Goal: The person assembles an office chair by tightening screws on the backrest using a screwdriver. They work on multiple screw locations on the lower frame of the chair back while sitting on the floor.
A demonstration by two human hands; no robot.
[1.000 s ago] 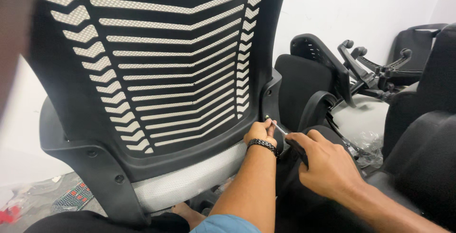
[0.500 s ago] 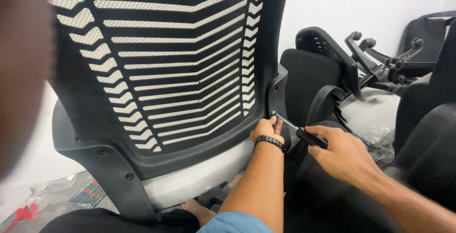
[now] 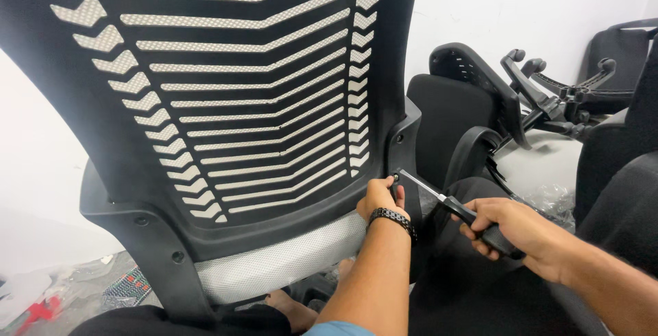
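White wall behind; right hand point(image 3: 524, 230) grips screwdriver point(image 3: 452, 207), left hand point(image 3: 379, 197) pinches its tip at ribbed chair back point(image 3: 226, 103).

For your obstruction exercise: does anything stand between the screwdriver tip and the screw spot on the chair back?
Nothing visible. The screwdriver, held in the right hand, reaches the chair back directly; the left hand sits beside the tip, not across it.

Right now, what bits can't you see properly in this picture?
All in the head view:
- The screw: the left hand covers where the screwdriver tip meets the chair back.
- The screwdriver's handle end, wrapped inside the right hand.
- The chair back's top, cut off by the upper edge.
- The chair's seat and base, hidden behind the back and the arms.
- The small red things on the floor, too small to identify.
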